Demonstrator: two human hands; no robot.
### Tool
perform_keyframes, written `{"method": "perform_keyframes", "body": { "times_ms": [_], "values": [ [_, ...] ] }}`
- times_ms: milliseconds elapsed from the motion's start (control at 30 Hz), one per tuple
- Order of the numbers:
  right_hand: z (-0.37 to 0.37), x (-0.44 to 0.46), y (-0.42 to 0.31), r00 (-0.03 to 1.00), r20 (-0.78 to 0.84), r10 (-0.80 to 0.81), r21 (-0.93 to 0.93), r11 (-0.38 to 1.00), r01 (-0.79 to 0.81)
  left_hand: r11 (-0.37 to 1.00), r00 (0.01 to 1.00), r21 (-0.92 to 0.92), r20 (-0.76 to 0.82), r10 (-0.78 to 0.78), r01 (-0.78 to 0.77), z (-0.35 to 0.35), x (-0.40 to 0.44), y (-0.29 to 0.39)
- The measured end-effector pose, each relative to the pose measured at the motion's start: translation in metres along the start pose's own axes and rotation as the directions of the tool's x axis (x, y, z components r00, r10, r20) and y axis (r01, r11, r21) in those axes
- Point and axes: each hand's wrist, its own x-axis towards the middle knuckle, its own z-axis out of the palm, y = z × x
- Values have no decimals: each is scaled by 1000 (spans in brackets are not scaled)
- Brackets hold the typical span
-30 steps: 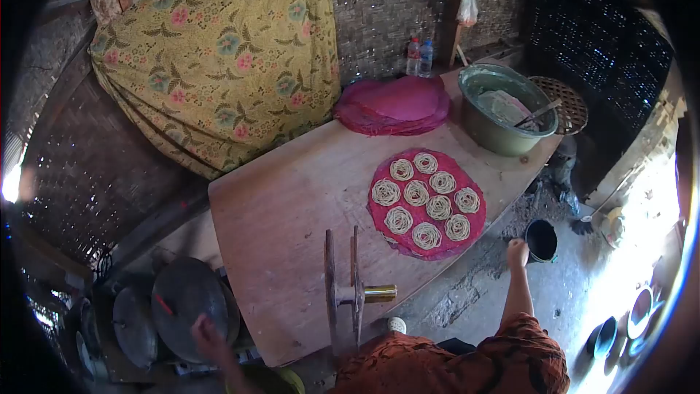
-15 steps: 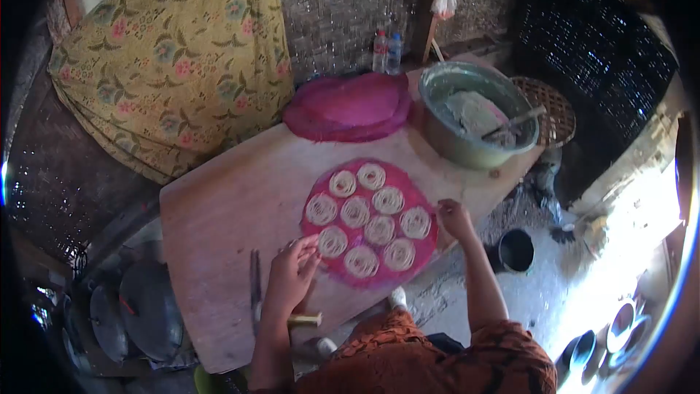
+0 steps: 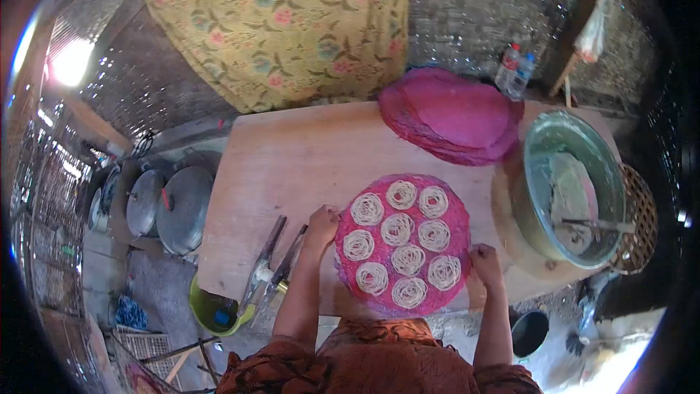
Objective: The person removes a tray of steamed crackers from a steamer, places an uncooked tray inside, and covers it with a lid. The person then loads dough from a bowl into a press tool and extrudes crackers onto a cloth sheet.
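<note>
A round pink mat [image 3: 461, 222] lies on the near part of the wooden table, carrying several coiled rosettes of pale dough strands [image 3: 397, 229]. My left hand [image 3: 323, 225] is closed at the mat's left rim, and my right hand [image 3: 484, 261] is closed at its right rim. Both hands appear to pinch the edge; the fingertips are partly hidden. Left of my left forearm rests a tool with two long dark handles [image 3: 271, 239] and a pale metal middle.
A stack of pink mats [image 3: 459, 113] lies at the table's back. On the right stands a green basin [image 3: 536, 204] holding pale dough [image 3: 569, 190] and a stick. Two plastic bottles [image 3: 516, 76] are behind. Lidded pots [image 3: 186, 208] stand left; a dark bucket [image 3: 530, 333] is on the floor.
My view has swung left and nearer the table. My left hand has moved from beside a lower-left rosette to the mat's left rim; my right hand has lowered along the right rim.
</note>
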Motion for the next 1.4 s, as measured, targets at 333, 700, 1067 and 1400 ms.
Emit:
{"method": "perform_keyframes", "body": {
  "times_ms": [333, 700, 1067, 1400],
  "values": [
    [0, -3, -23, 974, -119, -193, 183, 960, 213, 988, 989, 144, 149, 25, -47, -24, 12, 35],
    [80, 72, -323, 803, -188, -565, 66, 809, 585, 892, 789, 62, -442, 426, -447, -284, 118, 20],
    [339, 181, -396, 905, 63, -421, 127, 903, 411, 876, 806, 480, -533, 259, 36, -347, 254, -221],
    [303, 230, -308, 863, -183, -471, 6, 877, 480, 939, 833, 332, -540, 115, 86, -299, 234, -276]
  ]
}}
